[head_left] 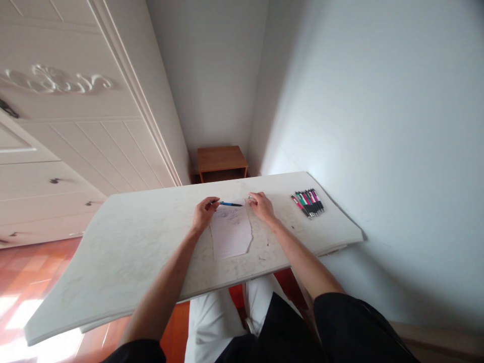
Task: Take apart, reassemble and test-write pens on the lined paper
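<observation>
My left hand (204, 212) is closed around the end of a blue pen (230, 203), which lies level and points right above a torn sheet of lined paper (230, 233) on the white table (132, 242). Scribbles show at the sheet's top. My right hand (260, 205) rests at the paper's upper right corner with its fingers curled around something small and pale that I cannot make out, a little apart from the pen's tip.
A row of several pens (308, 202) in pink, green and black lies on the table to the right. A small wooden nightstand (221, 162) stands behind the table in the corner. A white wardrobe (68, 116) is at left, a wall at right.
</observation>
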Motion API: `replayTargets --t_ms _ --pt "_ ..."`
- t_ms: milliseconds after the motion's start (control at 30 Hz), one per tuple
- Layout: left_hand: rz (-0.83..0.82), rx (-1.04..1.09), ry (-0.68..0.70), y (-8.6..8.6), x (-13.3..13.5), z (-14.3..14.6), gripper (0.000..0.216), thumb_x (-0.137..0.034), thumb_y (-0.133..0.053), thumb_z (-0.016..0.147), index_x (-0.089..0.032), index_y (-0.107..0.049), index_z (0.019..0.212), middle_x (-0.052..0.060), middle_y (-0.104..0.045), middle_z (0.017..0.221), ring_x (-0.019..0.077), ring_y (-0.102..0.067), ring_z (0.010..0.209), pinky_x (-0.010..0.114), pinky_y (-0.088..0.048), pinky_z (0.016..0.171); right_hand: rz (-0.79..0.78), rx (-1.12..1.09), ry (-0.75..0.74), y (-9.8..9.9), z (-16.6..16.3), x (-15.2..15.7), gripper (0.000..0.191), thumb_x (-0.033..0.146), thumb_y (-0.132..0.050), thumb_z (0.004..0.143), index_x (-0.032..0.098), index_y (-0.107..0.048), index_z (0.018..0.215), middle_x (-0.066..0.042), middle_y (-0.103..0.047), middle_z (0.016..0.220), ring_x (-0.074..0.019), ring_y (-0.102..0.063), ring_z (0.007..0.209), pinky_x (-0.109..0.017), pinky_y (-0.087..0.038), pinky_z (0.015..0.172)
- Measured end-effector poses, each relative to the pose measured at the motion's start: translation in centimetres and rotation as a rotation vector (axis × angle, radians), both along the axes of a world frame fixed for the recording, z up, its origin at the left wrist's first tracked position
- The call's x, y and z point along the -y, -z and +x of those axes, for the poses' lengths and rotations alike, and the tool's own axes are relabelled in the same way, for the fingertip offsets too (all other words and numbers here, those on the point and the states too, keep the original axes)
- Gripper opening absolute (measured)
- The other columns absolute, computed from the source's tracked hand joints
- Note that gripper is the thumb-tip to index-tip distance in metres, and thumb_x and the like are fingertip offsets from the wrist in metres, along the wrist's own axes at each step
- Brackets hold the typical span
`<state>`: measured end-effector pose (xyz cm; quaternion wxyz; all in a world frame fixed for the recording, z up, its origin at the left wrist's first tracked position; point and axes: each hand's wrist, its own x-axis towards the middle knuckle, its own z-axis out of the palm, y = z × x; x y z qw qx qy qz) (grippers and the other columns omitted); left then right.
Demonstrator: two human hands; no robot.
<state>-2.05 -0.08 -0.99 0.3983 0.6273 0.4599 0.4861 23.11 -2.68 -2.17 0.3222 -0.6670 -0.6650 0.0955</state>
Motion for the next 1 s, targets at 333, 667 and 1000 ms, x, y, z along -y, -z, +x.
replayTargets --t_ms 333,667,1000 --pt "0.144 -0.052 0.003 -0.41 0.17 -0.15 0.020 -0.030 -0.062 0.078 -0.020 -0.074 0.091 0.003 -0.068 0.074 0.0123 -0.059 0.058 0.025 -0.048 0.059 -0.016 0.068 0.014 -0.68 -0.51 0.36 0.020 0.017 -0.052 0.091 0.023 -0.066 0.105 -0.006 -0.065 0.105 -0.0189 -0.063 0.094 -0.029 -0.048 0.084" --pt "0.093 0.012 -0.026 -0.54 0.33 -0.13 0.021 -0.031 -0.064 0.077 -0.019 -0.073 0.092 0.002 -0.069 0.074 0.0119 -0.060 0.059 0.025 -0.049 0.060 -0.044 0.127 0.036 -0.82 -0.82 0.32 0.023 0.026 -0.056 0.092 0.022 -0.066 0.112 -0.008 -0.065 0.109 -0.0203 -0.063 0.095 -0.030 -0.047 0.083" --pt "0.022 0.086 -0.050 -0.76 0.24 -0.32 0.033 -0.040 -0.069 0.074 -0.015 -0.073 0.095 0.000 -0.063 0.061 0.0128 -0.058 0.056 0.025 -0.047 0.057 0.080 -0.145 -0.096 0.01 -0.30 0.32 0.025 0.020 -0.048 0.092 0.023 -0.065 0.109 -0.006 -0.068 0.109 -0.0197 -0.064 0.097 -0.034 -0.050 0.089"
